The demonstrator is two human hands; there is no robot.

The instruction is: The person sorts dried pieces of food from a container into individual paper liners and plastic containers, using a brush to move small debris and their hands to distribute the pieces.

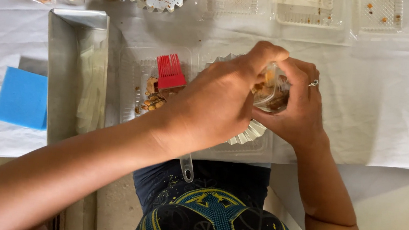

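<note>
Both hands close around a small clear bag of snack pieces (271, 89) — left hand (216, 106) over it, right hand (300, 108) cupping beneath, apparently. Under them sits a fluted paper cup (248, 133); a red silicone brush (170, 72) lies just left of the left hand.

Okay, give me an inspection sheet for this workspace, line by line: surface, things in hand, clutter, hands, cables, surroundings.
Surface: white sheet over the table, creased and dotted with crumbs.
Things in hand: small clear bag of brown pieces, held over a fluted white paper cup in a clear plastic tray.
Clutter: red silicone brush lying in the tray, metal loaf tin, blue sponge, empty clear trays along the far edge.
Hands: left hand and right hand both closed on the bag; ring on the right.
Cables: nothing seen.
Surroundings: pale floor.
</note>
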